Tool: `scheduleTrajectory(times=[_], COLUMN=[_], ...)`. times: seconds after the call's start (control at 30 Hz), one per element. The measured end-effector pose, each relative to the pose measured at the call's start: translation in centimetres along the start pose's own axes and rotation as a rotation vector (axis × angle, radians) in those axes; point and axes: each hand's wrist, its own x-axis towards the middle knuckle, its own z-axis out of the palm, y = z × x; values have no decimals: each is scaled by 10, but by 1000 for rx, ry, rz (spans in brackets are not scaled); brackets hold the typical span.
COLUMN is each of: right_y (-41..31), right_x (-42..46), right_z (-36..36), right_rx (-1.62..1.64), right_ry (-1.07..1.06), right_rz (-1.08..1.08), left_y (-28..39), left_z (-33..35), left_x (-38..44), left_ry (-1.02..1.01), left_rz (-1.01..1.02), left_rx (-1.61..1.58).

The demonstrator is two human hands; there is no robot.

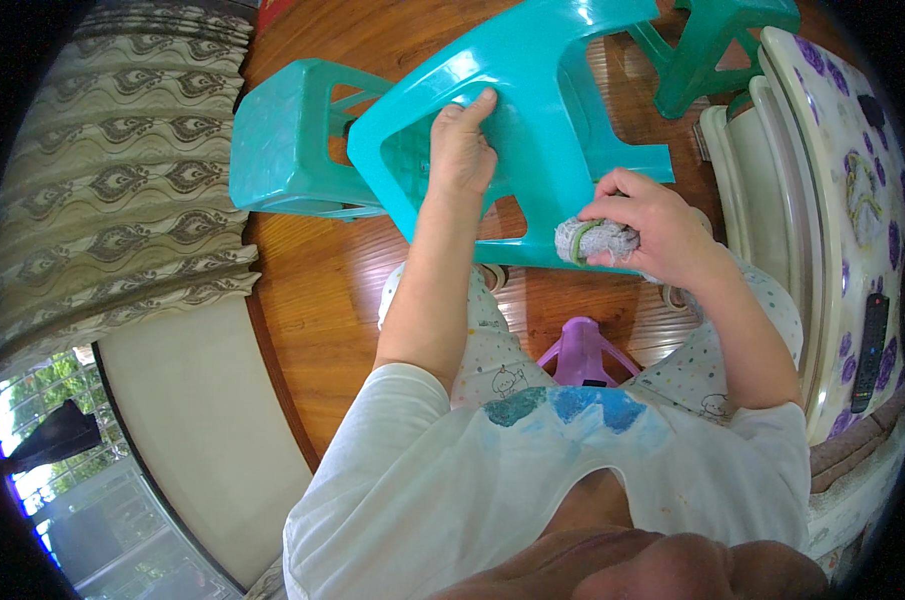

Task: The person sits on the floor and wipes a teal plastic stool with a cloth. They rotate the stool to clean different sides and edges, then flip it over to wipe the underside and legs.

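Observation:
A teal plastic stool (pixel 527 112) lies tipped before me, its legs and side openings facing different ways. My left hand (pixel 463 146) grips the stool at the edge of a side opening, thumb laid over the plastic and fingers partly hidden inside. In my right hand (pixel 658 225) is a bundled grey cloth (pixel 606 238) with a green band around it. The cloth is at the stool's lower right side; whether it touches the plastic I cannot tell.
Another teal stool (pixel 272 142) stands at the left by a patterned curtain (pixel 137 165). A darker green stool (pixel 685 56) is at the upper right. Right of me is a table with a flowered top (pixel 835 300), bearing a remote control (pixel 871 352). Between my legs shows a purple plastic seat (pixel 581 349).

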Motion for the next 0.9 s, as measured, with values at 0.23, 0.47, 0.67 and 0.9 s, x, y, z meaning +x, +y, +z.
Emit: scheduleTrajectory(times=[0.23,0.47,0.67,0.9], right_y=[5,16,21,30], right_x=[3,5,4,4], right_z=[-10,-13,-15,-25], right_rx=[74,-21,-106,-118], right_ry=[140,191,283,468], right_rz=[43,56,98,118], left_y=[11,10,12,4], left_z=[-6,-5,1,-10], left_x=[-3,-7,-11,-6], left_ry=[69,160,166,192], left_rz=[-50,-87,-114,-124], left_rx=[-79,26,45,45])
